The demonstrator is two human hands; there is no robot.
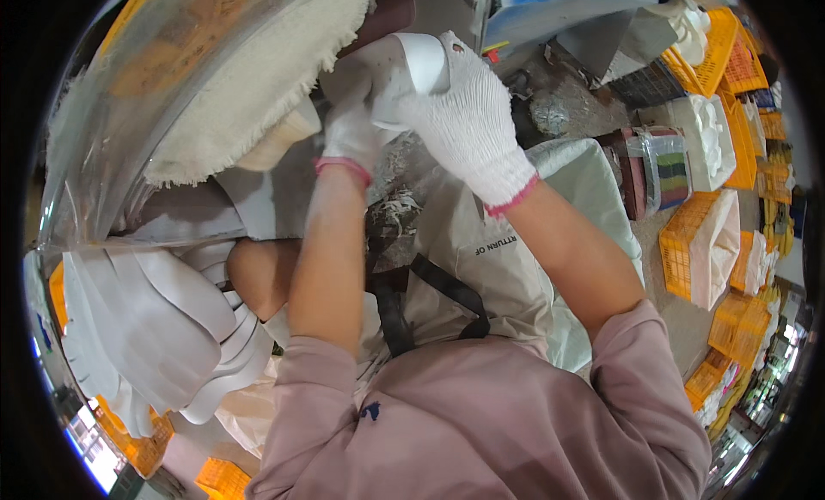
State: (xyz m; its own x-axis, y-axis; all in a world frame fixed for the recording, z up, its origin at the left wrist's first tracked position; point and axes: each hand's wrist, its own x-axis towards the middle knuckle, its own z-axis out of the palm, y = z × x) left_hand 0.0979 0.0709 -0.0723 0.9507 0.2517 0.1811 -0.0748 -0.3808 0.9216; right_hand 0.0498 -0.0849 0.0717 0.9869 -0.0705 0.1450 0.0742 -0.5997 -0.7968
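Note:
Both hands wear white knit gloves with pink cuffs and meet at the top centre. A smooth, curved white piece point(424, 60) is between them, its shape partly covered by the gloves. My right hand point(473, 113) is closed around its right side; a small hole shows in that glove's fingertip. On the piece's left side is my left hand point(352, 118), smeared by motion, its fingers mostly hidden. A frayed cream cloth buffing wheel point(266, 83) stands just left of the hands. Behind them a maroon cylinder point(384, 17) shows in part.
At the left, several white sole-shaped pieces point(155, 328) are stacked. Clear plastic sheeting point(94, 156) hangs beside the wheel. A pale cloth apron point(473, 277) with black straps covers my lap. Orange crates point(683, 242) line the right side, near a taped bundle point(649, 169).

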